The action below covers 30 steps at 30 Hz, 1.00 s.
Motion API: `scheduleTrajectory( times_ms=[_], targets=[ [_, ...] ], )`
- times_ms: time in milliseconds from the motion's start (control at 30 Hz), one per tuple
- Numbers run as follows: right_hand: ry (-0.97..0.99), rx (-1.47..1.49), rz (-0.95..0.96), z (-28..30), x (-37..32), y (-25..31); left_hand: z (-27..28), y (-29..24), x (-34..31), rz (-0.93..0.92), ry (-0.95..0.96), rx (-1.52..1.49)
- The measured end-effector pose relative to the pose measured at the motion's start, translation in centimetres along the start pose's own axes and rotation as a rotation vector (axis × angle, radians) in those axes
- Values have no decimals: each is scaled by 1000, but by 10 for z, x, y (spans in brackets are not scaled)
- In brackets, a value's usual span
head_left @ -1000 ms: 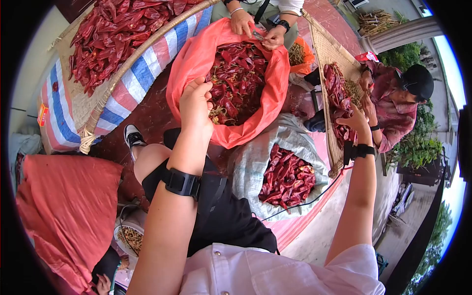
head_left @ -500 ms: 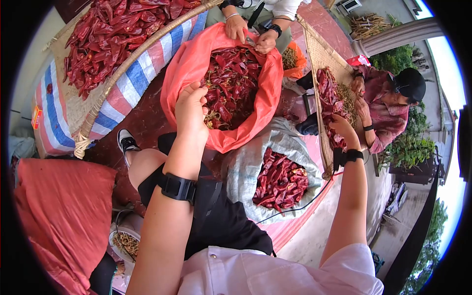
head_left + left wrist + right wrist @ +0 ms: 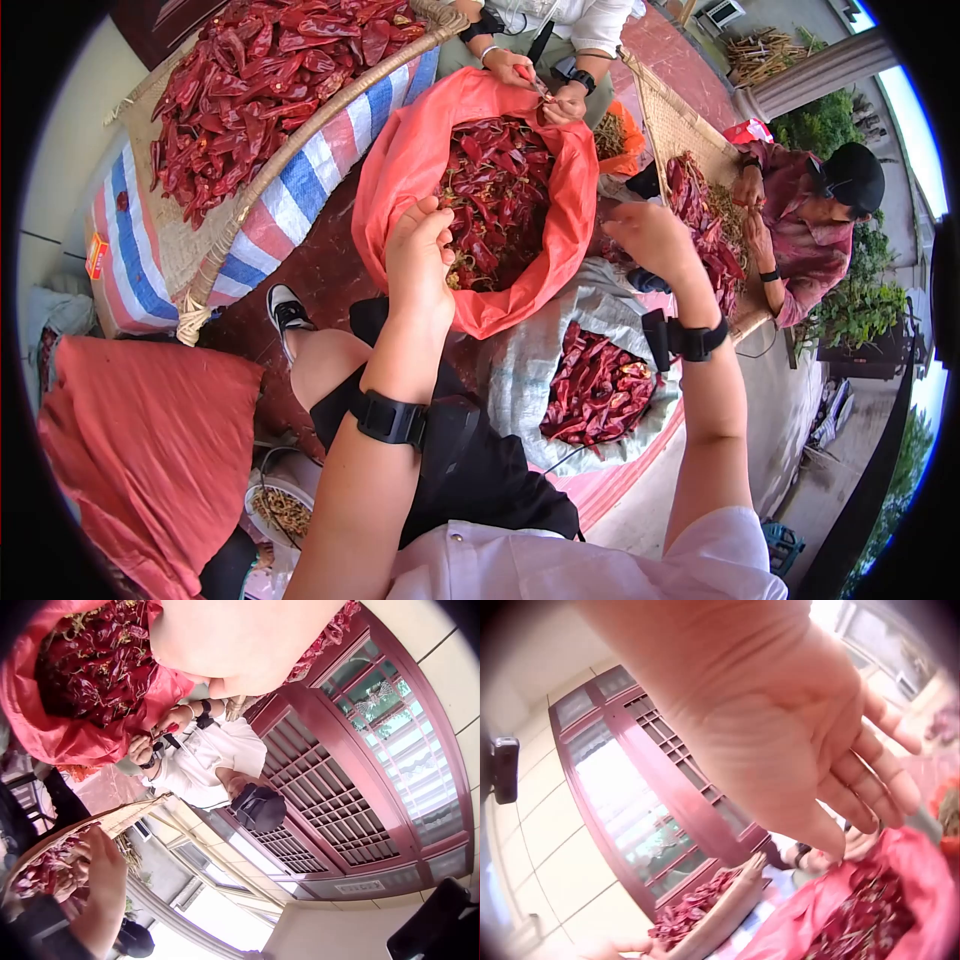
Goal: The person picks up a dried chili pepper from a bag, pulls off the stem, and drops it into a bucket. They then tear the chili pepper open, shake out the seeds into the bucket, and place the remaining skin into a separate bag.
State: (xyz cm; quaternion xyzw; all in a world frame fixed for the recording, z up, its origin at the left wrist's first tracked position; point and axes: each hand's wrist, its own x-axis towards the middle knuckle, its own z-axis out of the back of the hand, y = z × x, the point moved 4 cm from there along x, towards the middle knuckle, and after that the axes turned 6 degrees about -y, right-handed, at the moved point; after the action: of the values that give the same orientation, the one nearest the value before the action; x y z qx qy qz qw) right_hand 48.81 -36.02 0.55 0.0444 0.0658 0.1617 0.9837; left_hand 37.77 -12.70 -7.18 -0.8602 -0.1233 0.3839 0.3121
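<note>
left hand (image 3: pixel 420 250): fingertips curl out of sight at the near rim of the red sack (image 3: pixel 400 150); grip cannot be told (wrist view gives only a blurred palm, cut by the top edge). right hand (image 3: pixel 650 240): palm hidden in head view. grey sack (image 3: pixel 520 350) partly behind the right forearm (image 3: pixel 710 420).

House courtyard turned to sorting dried chillies (image 3: pixel 270 80), woven trays (image 3: pixel 300 130) heaped with red pods, open sacks (image 3: pixel 520 360) on a red floor (image 3: pixel 320 260), lattice windows (image 3: pixel 300 765) in tiled wall, pillar (image 3: pixel 830 65), plants (image 3: pixel 850 310) beside
</note>
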Motion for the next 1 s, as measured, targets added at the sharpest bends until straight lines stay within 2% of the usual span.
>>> scheduleTrajectory(
  times_ms=[67,133,200,233,300,367,433,600,700,733,867,1000],
  targets=[
    [108,157,61,-37,24,31,0,-2,-1,-4,-4,1],
    [206,305,125,-118,68,30,-1,-4,-1,-7,-2,-5],
    [346,512,-92,-165,88,38,-1,-5,-2,3,9,6],
    [350,522,-90,-190,100,35,-2,-4,-2,17,27,11],
    [148,315,-296,-230,124,15,-4,-1,-1,24,25,-7],
    [90,419,-477,-250,132,1,-8,-2,-4,36,60,-16],
    [60,412,-608,-263,132,-4,-10,-3,-7,37,39,-15],
    [-20,458,-726,-265,122,12,-12,-3,-8,16,41,-46],
    [1,464,-770,-253,110,30,-13,-3,-8,26,61,-61],
    [90,483,-788,-243,105,40,-13,-4,-8,27,64,-63],
    [126,517,-870,-263,93,47,-11,-1,-10,33,68,-48],
    [129,557,-786,-264,83,55,-8,-2,-11,57,44,-59]
  ],
)
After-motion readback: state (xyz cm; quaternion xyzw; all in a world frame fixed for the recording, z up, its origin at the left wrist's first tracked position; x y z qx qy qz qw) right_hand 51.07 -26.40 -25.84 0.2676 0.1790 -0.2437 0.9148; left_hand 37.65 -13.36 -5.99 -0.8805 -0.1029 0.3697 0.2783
